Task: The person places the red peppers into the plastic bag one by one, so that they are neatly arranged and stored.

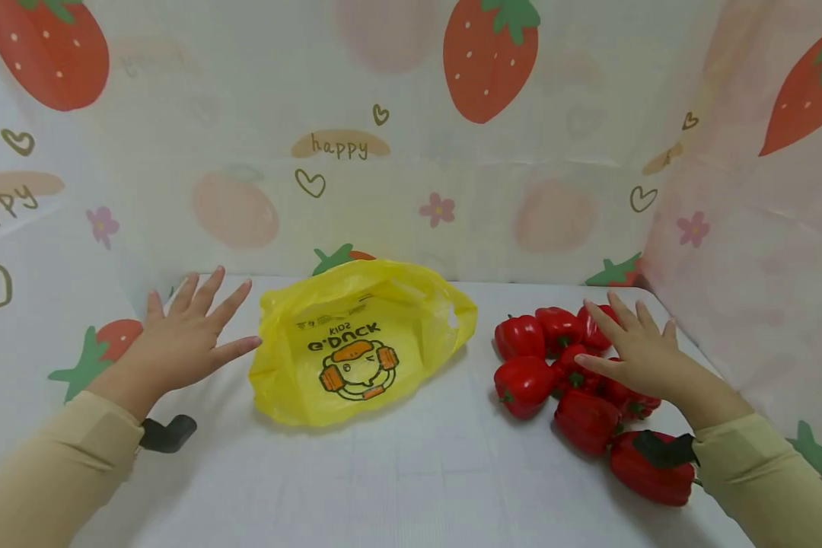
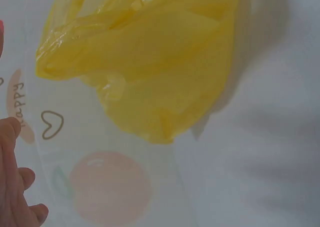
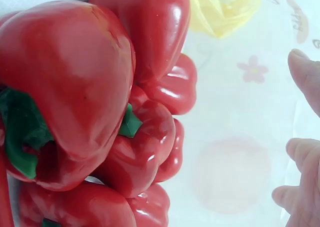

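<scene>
A yellow plastic bag point(image 1: 356, 350) with a duck print lies on the white table, its mouth spread toward me. My left hand point(image 1: 190, 335) is held with fingers spread just left of the bag, thumb tip right at its edge in the head view. In the left wrist view the crumpled side of the bag point(image 2: 150, 62) fills the upper middle. Several red bell peppers point(image 1: 526, 387) with green stems sit in a group to the right. Over their right side hovers my right hand point(image 1: 647, 354), fingers spread and holding nothing. The right wrist view shows the peppers point(image 3: 65, 82) close up.
A strawberry-patterned cloth point(image 1: 397, 205) walls the table point(image 1: 397, 487) at the back and on both sides. Dark straps point(image 1: 167, 434) stick out at both wrists. One pepper point(image 1: 651, 468) lies nearest the front, beside the right sleeve point(image 1: 770, 479).
</scene>
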Available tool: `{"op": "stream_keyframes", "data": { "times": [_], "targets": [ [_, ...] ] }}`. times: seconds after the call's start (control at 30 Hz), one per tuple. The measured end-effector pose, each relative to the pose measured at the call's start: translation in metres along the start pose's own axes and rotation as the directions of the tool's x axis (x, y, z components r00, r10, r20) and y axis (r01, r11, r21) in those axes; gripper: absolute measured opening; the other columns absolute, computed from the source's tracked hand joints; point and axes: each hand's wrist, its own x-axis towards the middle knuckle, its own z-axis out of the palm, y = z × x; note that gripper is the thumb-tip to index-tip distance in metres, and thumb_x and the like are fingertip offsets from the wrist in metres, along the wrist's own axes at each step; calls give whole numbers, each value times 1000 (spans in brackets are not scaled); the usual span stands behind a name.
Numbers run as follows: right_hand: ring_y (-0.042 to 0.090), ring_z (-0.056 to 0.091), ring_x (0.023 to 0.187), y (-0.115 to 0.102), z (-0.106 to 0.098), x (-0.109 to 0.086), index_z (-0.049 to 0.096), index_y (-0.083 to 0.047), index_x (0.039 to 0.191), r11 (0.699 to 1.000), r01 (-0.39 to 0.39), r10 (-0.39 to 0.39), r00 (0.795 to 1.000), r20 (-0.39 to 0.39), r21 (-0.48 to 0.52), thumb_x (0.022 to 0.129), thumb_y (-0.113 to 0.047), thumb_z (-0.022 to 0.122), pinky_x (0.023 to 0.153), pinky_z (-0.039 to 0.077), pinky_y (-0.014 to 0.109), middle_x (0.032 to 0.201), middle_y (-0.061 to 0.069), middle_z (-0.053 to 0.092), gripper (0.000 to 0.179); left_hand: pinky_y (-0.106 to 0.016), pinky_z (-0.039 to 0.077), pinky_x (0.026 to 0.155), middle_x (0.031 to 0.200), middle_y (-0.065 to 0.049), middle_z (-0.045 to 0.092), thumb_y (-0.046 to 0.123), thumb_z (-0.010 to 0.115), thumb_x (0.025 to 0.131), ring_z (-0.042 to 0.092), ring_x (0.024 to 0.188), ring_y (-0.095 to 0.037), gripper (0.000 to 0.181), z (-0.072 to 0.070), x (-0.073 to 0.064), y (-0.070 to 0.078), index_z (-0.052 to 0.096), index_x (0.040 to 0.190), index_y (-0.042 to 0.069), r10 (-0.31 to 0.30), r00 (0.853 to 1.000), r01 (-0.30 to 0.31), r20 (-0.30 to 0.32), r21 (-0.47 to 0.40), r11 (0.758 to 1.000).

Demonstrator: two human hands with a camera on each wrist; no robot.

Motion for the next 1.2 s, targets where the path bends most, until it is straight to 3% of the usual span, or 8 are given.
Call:
{"op": "stream_keyframes", "data": {
  "times": [0.37,0.6,0.87,1.2],
  "targets": [
    [55,-8,129,1,4,-1,4,-23,147,1000,3,-3,1000,-2,17,78,-62,56,88,-12,75,149,23,-5,95,-71,1,97,150,-22,-4,68,43,82,0,134,-46,90,7,3,-1,2,148,21,13,1000,-10,24,-158,987],
    [55,-8,129,0,4,0,4,-22,147,1000,8,-8,1000,-5,25,74,-71,51,88,-13,75,149,23,-5,99,-68,15,99,151,-18,-6,66,48,81,3,134,-44,92,16,4,0,0,147,23,-16,999,23,29,-278,960],
    [55,-7,129,-1,4,-1,4,-22,147,1000,6,-6,1000,-6,22,76,-68,52,89,-12,75,149,23,-5,97,-70,15,97,151,-18,-5,63,51,81,4,133,-46,94,24,4,3,-2,147,24,-29,998,51,62,-393,918],
    [55,-7,129,-2,6,-1,4,-21,147,999,7,-7,1000,-5,35,78,-63,54,89,-11,76,149,24,-5,95,-68,17,98,151,-20,-4,64,55,78,4,134,-45,99,38,8,5,-5,147,24,-52,994,92,100,-445,891]
  ]
}}
